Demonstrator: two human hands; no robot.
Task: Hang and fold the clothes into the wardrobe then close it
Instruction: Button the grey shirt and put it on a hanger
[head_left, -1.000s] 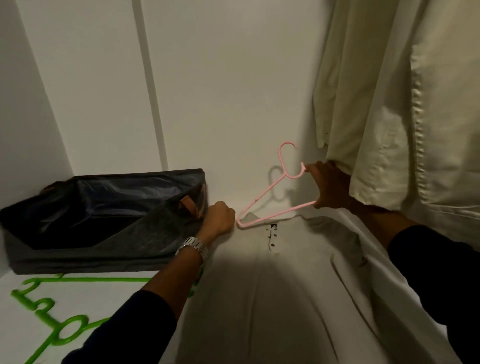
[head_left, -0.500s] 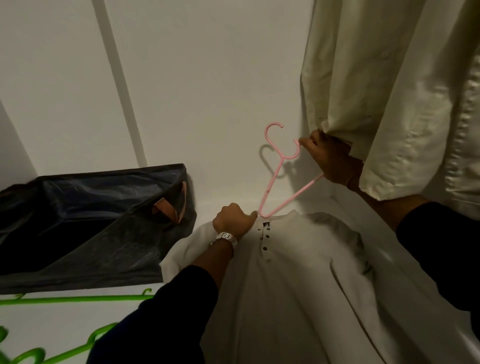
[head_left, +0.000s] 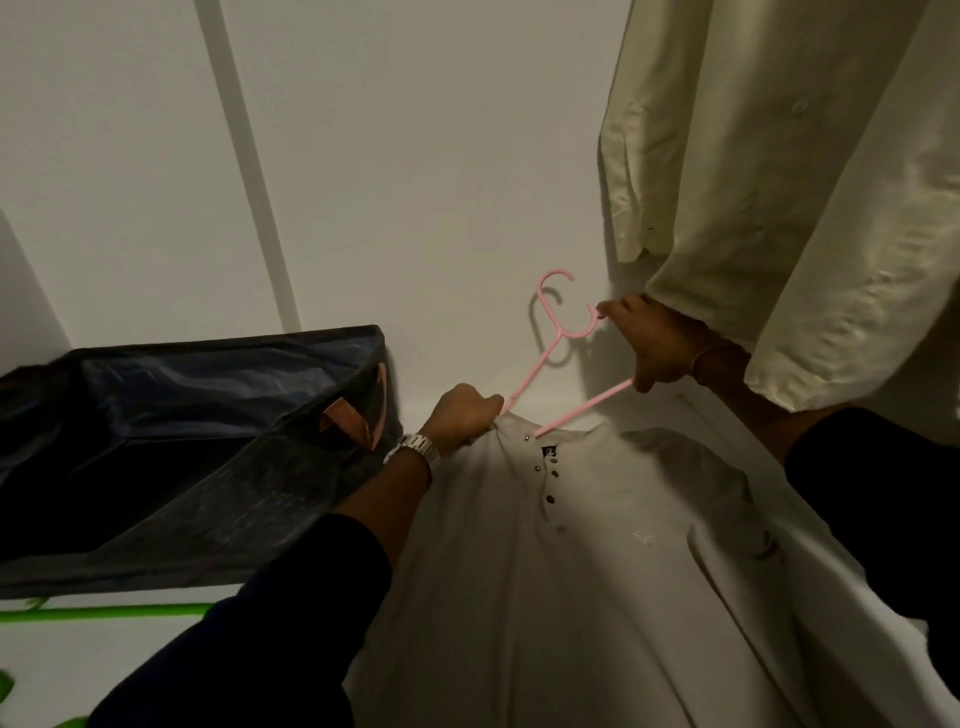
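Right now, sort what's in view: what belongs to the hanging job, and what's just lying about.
In the job:
- pink hanger, held by the right hand
- white buttoned shirt, collar gripped by the left hand

Lying about:
- dark storage bag
- green hanger
- cream garment already hanging

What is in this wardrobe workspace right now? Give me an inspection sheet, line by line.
Surface: white wardrobe floor, partly covered by the shirt and the bag.
Job's things: pink hanger, tilted, one end inside the collar of the white button shirt; cream garment hanging at upper right.
Clutter: dark fabric bag against the back wall; green hanger on the floor at lower left.
Grippers: left hand grips the shirt collar; right hand holds the pink hanger near its hook.
Cables: nothing seen.
Surroundings: white back wall with a vertical strip; dim light.
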